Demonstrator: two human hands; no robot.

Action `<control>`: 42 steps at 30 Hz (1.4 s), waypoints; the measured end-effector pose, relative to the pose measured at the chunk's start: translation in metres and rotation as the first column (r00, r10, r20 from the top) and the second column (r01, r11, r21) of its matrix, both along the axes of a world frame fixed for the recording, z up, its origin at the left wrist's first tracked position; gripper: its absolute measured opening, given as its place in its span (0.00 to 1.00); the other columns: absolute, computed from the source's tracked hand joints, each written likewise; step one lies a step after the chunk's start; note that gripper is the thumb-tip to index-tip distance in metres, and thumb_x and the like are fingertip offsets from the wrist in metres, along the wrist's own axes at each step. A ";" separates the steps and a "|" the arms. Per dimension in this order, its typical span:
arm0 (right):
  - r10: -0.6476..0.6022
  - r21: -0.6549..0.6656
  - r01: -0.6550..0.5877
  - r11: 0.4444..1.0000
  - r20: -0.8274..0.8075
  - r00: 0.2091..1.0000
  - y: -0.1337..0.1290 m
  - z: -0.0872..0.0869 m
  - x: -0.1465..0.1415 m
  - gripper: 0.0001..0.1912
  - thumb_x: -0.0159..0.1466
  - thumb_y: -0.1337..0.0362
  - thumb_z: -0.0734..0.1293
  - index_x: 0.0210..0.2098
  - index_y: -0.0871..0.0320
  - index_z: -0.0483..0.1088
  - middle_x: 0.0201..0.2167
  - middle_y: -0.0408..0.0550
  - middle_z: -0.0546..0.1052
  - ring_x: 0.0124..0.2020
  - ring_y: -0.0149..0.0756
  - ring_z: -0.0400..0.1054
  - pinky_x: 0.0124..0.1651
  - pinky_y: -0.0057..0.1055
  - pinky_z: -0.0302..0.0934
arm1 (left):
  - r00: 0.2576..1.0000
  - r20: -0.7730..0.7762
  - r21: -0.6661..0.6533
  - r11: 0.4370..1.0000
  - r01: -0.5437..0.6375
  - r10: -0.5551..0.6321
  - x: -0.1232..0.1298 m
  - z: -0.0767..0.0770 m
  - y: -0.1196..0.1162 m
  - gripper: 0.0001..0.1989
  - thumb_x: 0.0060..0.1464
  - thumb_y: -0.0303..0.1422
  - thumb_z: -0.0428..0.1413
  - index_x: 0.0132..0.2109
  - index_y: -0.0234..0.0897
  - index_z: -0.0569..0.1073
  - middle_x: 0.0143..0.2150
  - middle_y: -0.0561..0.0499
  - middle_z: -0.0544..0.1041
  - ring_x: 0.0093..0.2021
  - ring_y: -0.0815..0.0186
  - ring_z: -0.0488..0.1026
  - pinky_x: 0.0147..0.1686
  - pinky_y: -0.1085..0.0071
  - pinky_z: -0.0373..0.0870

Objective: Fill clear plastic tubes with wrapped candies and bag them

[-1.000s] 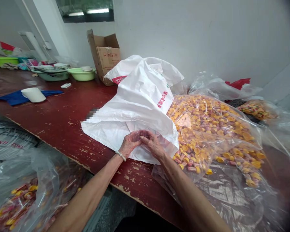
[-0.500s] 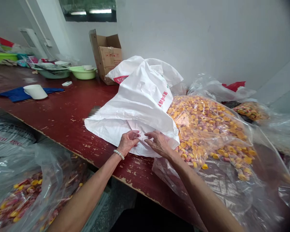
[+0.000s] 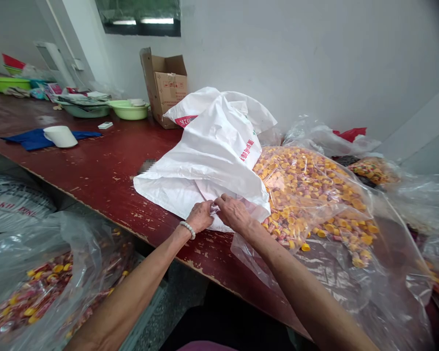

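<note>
A white woven sack (image 3: 212,151) with red print lies on the dark red table (image 3: 106,170), its open mouth toward me. At the mouth's front edge my left hand (image 3: 200,216), with a bead bracelet at the wrist, pinches a bit of thin clear plastic (image 3: 215,208). My right hand (image 3: 233,211) is closed on the same plastic, close beside the left. What lies under the fingers is partly hidden. Just right of the sack, a big clear bag (image 3: 314,190) holds many yellow cup-shaped pieces and reddish wrapped ones.
At the back stand an open cardboard box (image 3: 170,92) and a light green basin (image 3: 129,111). A white mug (image 3: 60,137) rests on blue cloth (image 3: 31,140). Below the table's left edge is another clear bag (image 3: 73,243) with similar pieces.
Both hands have come together and their fingers have closed on the plastic; before, the right hand's fingers were apart. The whole view has shifted slightly.
</note>
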State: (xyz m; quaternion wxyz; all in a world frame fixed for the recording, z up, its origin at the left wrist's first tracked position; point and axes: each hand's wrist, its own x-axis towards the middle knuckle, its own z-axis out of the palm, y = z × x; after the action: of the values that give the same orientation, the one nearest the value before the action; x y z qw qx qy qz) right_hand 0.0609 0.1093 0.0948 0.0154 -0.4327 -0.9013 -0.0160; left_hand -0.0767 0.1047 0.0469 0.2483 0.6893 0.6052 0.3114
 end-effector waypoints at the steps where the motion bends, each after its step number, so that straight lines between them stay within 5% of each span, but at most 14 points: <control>1: 0.017 0.002 -0.017 1.000 0.037 0.999 0.001 0.003 0.000 0.13 0.64 0.71 0.58 0.47 0.61 0.66 0.43 0.56 0.71 0.41 0.42 0.69 0.37 0.32 0.61 | 1.000 0.020 -0.005 1.000 0.005 -0.005 -0.001 0.000 0.001 0.19 0.36 0.18 0.54 0.39 0.36 0.74 0.34 0.43 0.78 0.40 0.50 0.74 0.39 0.64 0.63; 6: -0.031 0.035 0.029 0.999 0.061 0.998 0.014 0.016 0.015 0.11 0.64 0.68 0.61 0.45 0.61 0.67 0.43 0.57 0.71 0.42 0.45 0.70 0.38 0.34 0.61 | 0.980 0.196 -0.072 0.997 -0.005 0.019 -0.011 -0.002 0.006 0.30 0.31 0.15 0.56 0.46 0.38 0.73 0.25 0.50 0.73 0.35 0.56 0.73 0.37 0.66 0.64; 10: -0.151 -0.002 0.155 0.988 -0.222 0.963 0.018 0.017 0.033 0.10 0.62 0.67 0.64 0.43 0.62 0.68 0.42 0.55 0.73 0.39 0.40 0.70 0.39 0.31 0.60 | 0.915 0.400 -0.164 0.986 0.010 0.057 -0.019 -0.002 0.003 0.31 0.35 0.21 0.60 0.51 0.34 0.69 0.27 0.53 0.70 0.25 0.66 0.69 0.29 0.69 0.67; 12: -0.173 -0.133 0.129 0.983 -0.413 0.894 0.013 0.007 0.033 0.09 0.63 0.64 0.64 0.41 0.62 0.68 0.37 0.52 0.74 0.36 0.36 0.69 0.37 0.29 0.60 | 0.790 0.611 -0.207 0.972 0.111 0.040 -0.018 -0.001 -0.002 0.27 0.39 0.27 0.61 0.50 0.33 0.70 0.29 0.53 0.70 0.25 0.70 0.68 0.28 0.72 0.67; 14: -0.189 -0.220 0.080 0.972 -0.532 0.825 0.005 -0.007 0.028 0.10 0.63 0.61 0.64 0.40 0.61 0.69 0.33 0.49 0.75 0.32 0.34 0.68 0.35 0.28 0.59 | 0.547 0.835 -0.219 0.947 0.236 0.056 -0.013 0.001 -0.007 0.23 0.40 0.30 0.64 0.47 0.34 0.73 0.31 0.52 0.71 0.28 0.72 0.70 0.28 0.76 0.66; 16: -0.182 -0.233 0.052 0.971 -0.585 0.790 -0.001 -0.021 0.019 0.10 0.62 0.60 0.64 0.37 0.62 0.69 0.30 0.48 0.74 0.30 0.33 0.67 0.34 0.28 0.58 | 0.326 0.941 -0.194 0.940 0.281 0.096 -0.007 0.000 -0.010 0.21 0.37 0.30 0.66 0.42 0.35 0.75 0.34 0.51 0.73 0.31 0.72 0.71 0.28 0.78 0.64; 17: -0.163 -0.227 0.029 0.973 -0.599 0.784 -0.004 -0.027 0.016 0.09 0.62 0.61 0.65 0.37 0.61 0.69 0.29 0.47 0.74 0.30 0.33 0.66 0.34 0.28 0.57 | 0.285 0.954 -0.174 0.948 0.267 0.095 -0.003 0.000 -0.011 0.20 0.36 0.29 0.67 0.40 0.35 0.75 0.35 0.51 0.74 0.32 0.72 0.72 0.28 0.78 0.64; 21: -0.058 -0.226 -0.105 0.968 -0.617 0.785 -0.006 -0.036 0.009 0.11 0.57 0.68 0.67 0.41 0.59 0.67 0.30 0.44 0.73 0.30 0.31 0.64 0.35 0.28 0.56 | 0.311 0.949 -0.087 0.986 0.142 0.040 0.005 -0.005 -0.011 0.16 0.34 0.27 0.68 0.34 0.33 0.73 0.32 0.52 0.76 0.31 0.69 0.73 0.34 0.73 0.69; 24: -0.154 -0.262 -0.037 0.964 -0.669 0.727 -0.004 -0.034 0.010 0.14 0.55 0.66 0.68 0.41 0.60 0.66 0.31 0.45 0.72 0.30 0.31 0.63 0.34 0.29 0.56 | 0.393 0.916 -0.112 0.993 0.049 0.084 0.001 -0.007 -0.013 0.19 0.35 0.29 0.68 0.35 0.34 0.69 0.33 0.52 0.76 0.31 0.68 0.73 0.31 0.72 0.70; 27: -0.268 -0.354 -0.022 0.935 -0.746 0.609 -0.002 -0.033 0.008 0.14 0.55 0.62 0.67 0.40 0.60 0.66 0.31 0.44 0.72 0.28 0.30 0.62 0.31 0.28 0.56 | 0.438 0.894 -0.167 0.978 0.127 0.096 -0.008 -0.006 -0.016 0.20 0.37 0.33 0.67 0.36 0.35 0.67 0.36 0.51 0.75 0.30 0.67 0.74 0.27 0.70 0.72; 31: -0.444 -0.546 -0.138 0.826 -0.782 0.437 -0.004 -0.030 0.002 0.16 0.52 0.64 0.67 0.41 0.59 0.65 0.32 0.42 0.71 0.28 0.29 0.63 0.33 0.28 0.58 | 0.403 0.913 -0.191 0.943 0.272 0.069 -0.019 -0.009 -0.019 0.22 0.39 0.33 0.67 0.42 0.35 0.68 0.41 0.47 0.76 0.35 0.64 0.75 0.33 0.67 0.74; 35: -0.560 -0.661 -0.293 0.690 -0.745 0.361 -0.010 -0.019 -0.003 0.17 0.50 0.67 0.64 0.41 0.58 0.66 0.32 0.42 0.72 0.32 0.31 0.67 0.38 0.30 0.62 | 0.378 0.922 -0.179 0.960 0.214 0.088 -0.021 -0.014 -0.019 0.28 0.35 0.30 0.69 0.45 0.36 0.68 0.38 0.48 0.77 0.34 0.63 0.76 0.35 0.66 0.73; 39: -0.557 -0.677 -0.342 0.652 -0.733 0.389 -0.005 -0.018 -0.011 0.17 0.49 0.69 0.62 0.40 0.58 0.66 0.34 0.44 0.73 0.33 0.32 0.68 0.37 0.29 0.64 | 0.308 0.941 -0.185 0.976 0.115 0.142 -0.024 -0.017 -0.016 0.27 0.32 0.28 0.69 0.42 0.37 0.67 0.31 0.53 0.77 0.29 0.64 0.76 0.32 0.66 0.73; 42: -0.392 -0.569 -0.094 0.817 -0.668 0.632 0.021 -0.032 -0.018 0.17 0.53 0.71 0.58 0.42 0.58 0.68 0.37 0.46 0.74 0.35 0.33 0.69 0.37 0.30 0.65 | 0.230 0.953 -0.214 0.976 0.038 0.200 -0.030 -0.017 -0.012 0.27 0.32 0.27 0.68 0.42 0.37 0.66 0.29 0.54 0.76 0.27 0.63 0.76 0.31 0.67 0.72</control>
State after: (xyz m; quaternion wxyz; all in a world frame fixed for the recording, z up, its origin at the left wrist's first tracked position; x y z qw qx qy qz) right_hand 0.0433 0.1304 0.0626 0.2650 -0.4599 -0.7316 0.4278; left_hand -0.1072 0.0925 0.0295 0.6174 0.2885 0.3831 0.6236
